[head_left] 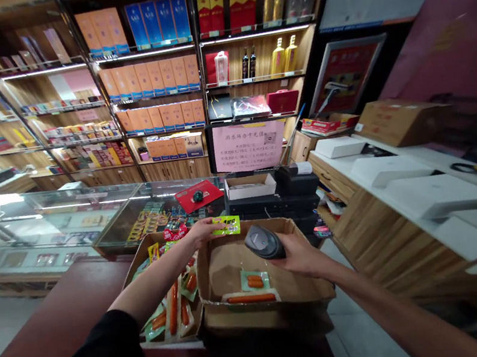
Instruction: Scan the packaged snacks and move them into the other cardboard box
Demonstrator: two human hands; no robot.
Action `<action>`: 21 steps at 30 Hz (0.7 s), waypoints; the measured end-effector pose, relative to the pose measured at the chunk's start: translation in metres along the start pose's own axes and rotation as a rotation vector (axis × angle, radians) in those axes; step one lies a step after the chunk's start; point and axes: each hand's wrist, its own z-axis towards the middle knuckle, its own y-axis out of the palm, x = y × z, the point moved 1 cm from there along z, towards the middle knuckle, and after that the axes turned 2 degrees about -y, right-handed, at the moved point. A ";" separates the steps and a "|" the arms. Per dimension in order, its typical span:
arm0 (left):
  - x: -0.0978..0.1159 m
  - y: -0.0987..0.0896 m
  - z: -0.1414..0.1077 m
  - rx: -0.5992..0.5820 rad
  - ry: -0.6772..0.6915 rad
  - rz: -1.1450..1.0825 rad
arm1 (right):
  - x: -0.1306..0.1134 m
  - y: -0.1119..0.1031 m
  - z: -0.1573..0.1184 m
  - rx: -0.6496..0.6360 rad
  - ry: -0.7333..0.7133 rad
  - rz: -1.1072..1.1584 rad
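My left hand (204, 233) pinches a small yellow-green snack packet (228, 225) over the back edge of the right cardboard box (220, 261). In my right hand (299, 253) is a dark grey barcode scanner (264, 242), its head turned toward the packet. Inside the right box lie a clear pack of short sausages (254, 280) and a long wrapped sausage (252, 299). Below my left forearm, the left cardboard box (197, 330) holds a pile of packaged sausages (174, 308) and other snack packets, partly hidden by the arm.
A monitor with a pink sign (249, 146) stands behind the boxes, near a small white box (250, 187) and a black printer-like device (297, 179). Glass display cases (67, 219) run to the left. A white-topped counter (404, 187) is on the right. Shelves of boxed goods line the wall.
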 end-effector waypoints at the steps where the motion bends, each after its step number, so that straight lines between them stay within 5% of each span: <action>1: 0.000 -0.002 0.000 -0.016 0.000 -0.002 | -0.001 0.003 0.001 0.005 0.016 -0.011; 6: 0.004 -0.026 -0.002 -0.040 0.033 -0.005 | -0.004 0.014 0.006 0.012 0.046 -0.039; 10: 0.011 -0.075 -0.013 0.069 0.067 -0.003 | -0.012 0.022 0.017 0.013 0.064 -0.047; 16: 0.017 -0.164 -0.064 0.297 0.129 0.017 | -0.030 0.038 0.052 -0.085 0.006 -0.024; 21: 0.010 -0.188 -0.103 0.402 0.140 -0.012 | -0.031 0.044 0.073 -0.118 -0.076 0.009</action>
